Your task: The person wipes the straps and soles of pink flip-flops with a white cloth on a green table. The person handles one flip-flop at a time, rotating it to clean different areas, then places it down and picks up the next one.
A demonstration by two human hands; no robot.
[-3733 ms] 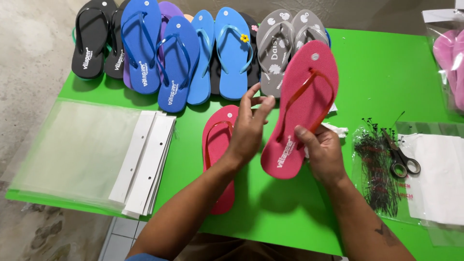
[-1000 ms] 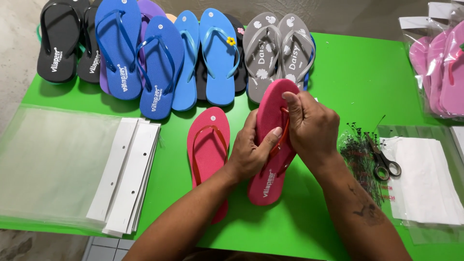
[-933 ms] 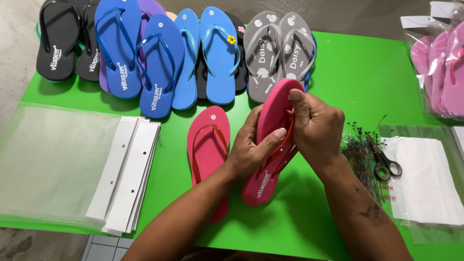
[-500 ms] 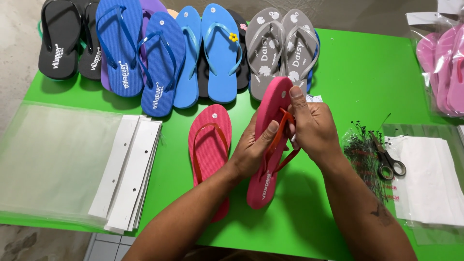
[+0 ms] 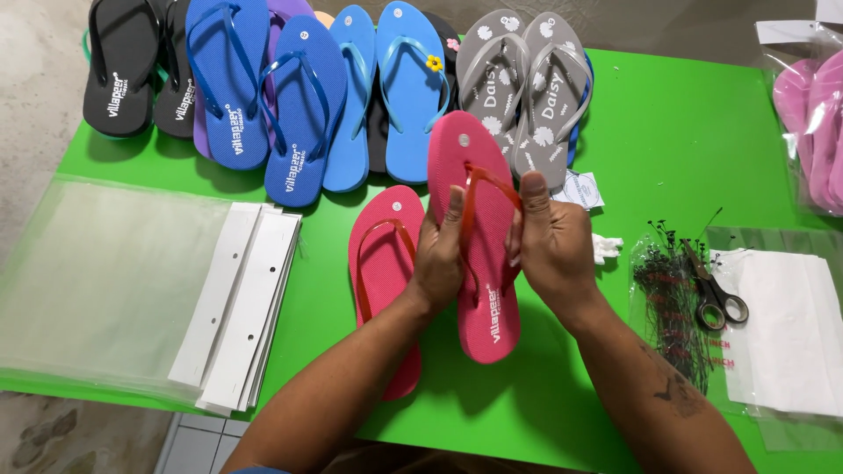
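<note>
Both hands, left hand and right hand, grip the raised pink flip-flop, seemingly by its strap.

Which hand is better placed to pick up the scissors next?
Probably the right hand: the scissors lie on its side of the table. The left hand would have to cross over the held red flip-flop.

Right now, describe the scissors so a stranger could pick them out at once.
Start at the green table and go to its right side, past the right hand. The scissors lie shut on clear bags beside a bundle of thin black ties. They are the only metal tool, with dark ring handles.
</note>
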